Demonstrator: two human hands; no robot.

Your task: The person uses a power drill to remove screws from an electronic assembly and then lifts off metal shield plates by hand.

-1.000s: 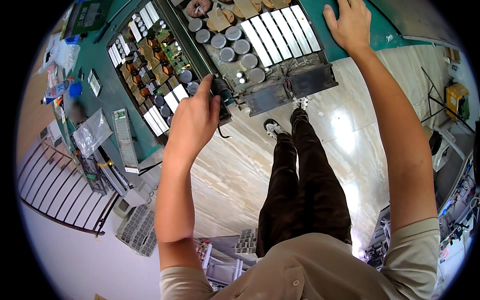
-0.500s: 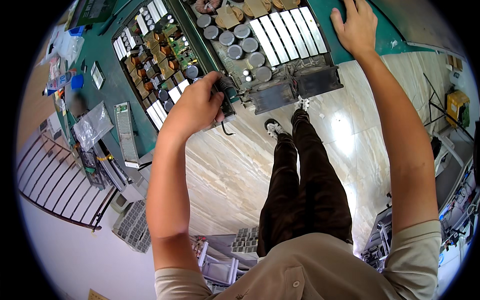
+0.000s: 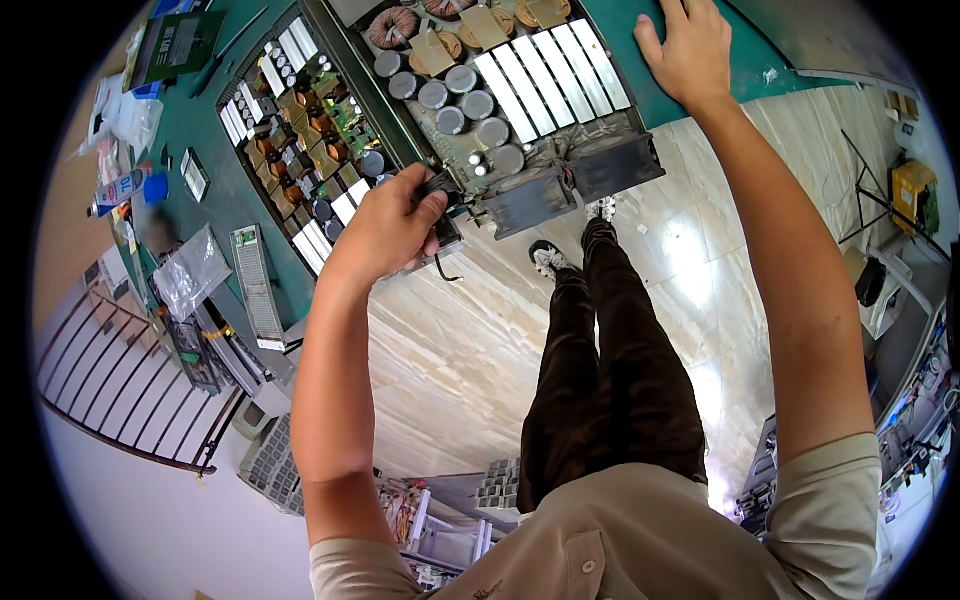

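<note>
My left hand [image 3: 392, 228] is closed, its thumb and fingers curled round a bundle of black cables [image 3: 452, 190] at the near corner of an opened power unit. A loose black wire end [image 3: 445, 268] hangs below the fingers. That unit's circuit board [image 3: 455, 150] carries grey round capacitors, copper-wound coils and a row of silver heat sinks [image 3: 555, 80]. Two dark, dusty fans [image 3: 520, 205] stick out at its near edge. My right hand [image 3: 690, 55] rests on the green mat right of the unit, thumb apart from the fingers, whose tips leave the picture.
Left of the unit lies a second open board [image 3: 310, 140] full of components. Farther left on the green bench mat [image 3: 205, 110] are a narrow vented metal panel [image 3: 257, 285], a clear plastic bag [image 3: 190, 270] and a spray can [image 3: 118, 192]. Tiled floor [image 3: 450, 350] lies below.
My left hand has shifted slightly down and its fingers have closed over the cables. With the view moving a little, the units and my right hand appear further left.
</note>
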